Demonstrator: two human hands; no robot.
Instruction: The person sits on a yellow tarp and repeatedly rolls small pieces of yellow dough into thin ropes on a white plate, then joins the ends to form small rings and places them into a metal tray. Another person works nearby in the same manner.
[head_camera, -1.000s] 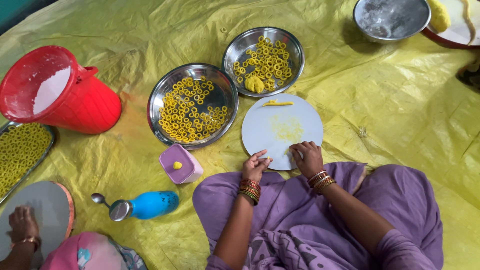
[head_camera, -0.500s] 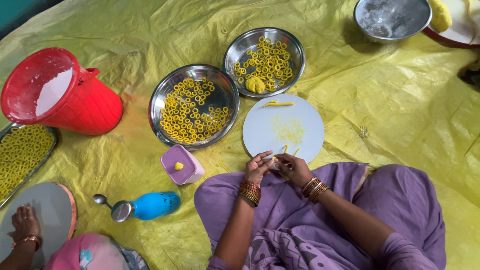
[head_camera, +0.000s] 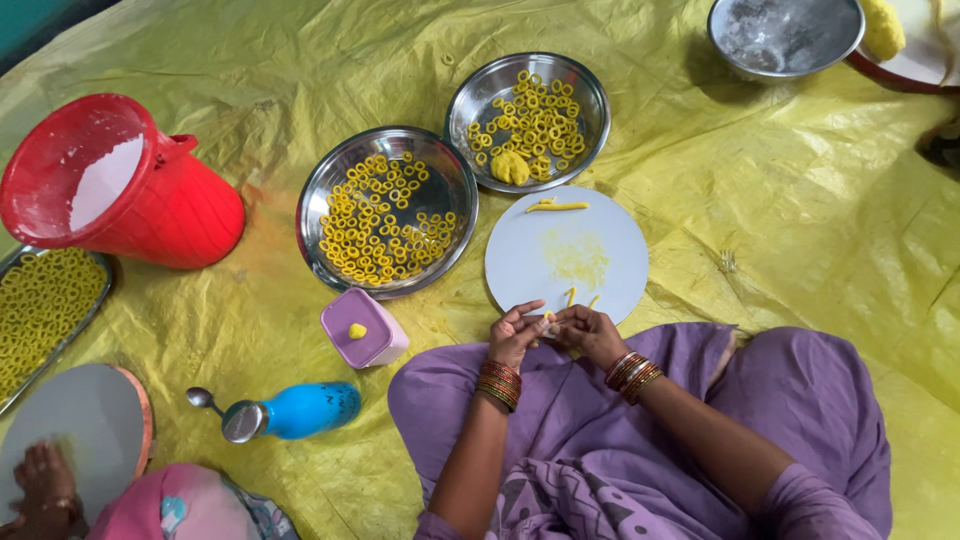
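My left hand (head_camera: 516, 333) and my right hand (head_camera: 588, 331) meet just below the round white board (head_camera: 600, 240), fingertips pinching a small strip of yellow dough (head_camera: 549, 321) between them. Two short dough strips (head_camera: 581, 298) lie on the board's near edge and a longer strip (head_camera: 557, 206) lies at its far edge. Two steel plates hold yellow dough rings: a larger one (head_camera: 331, 185) at the left, a smaller one (head_camera: 596, 95) behind the board that also has a dough lump (head_camera: 510, 167).
A red bucket (head_camera: 150, 200) stands at the left. A small pink box (head_camera: 363, 330), a blue bottle (head_camera: 300, 410) and a spoon lie near my left knee. A steel bowl (head_camera: 785, 35) sits far right. Another person's hand (head_camera: 45, 480) rests on a round board (head_camera: 90, 430) beside a ring-filled tray (head_camera: 40, 300).
My hands lifted off the board's near edge and came together, now pinching a dough strip. Two short strips now lie where the hands were.
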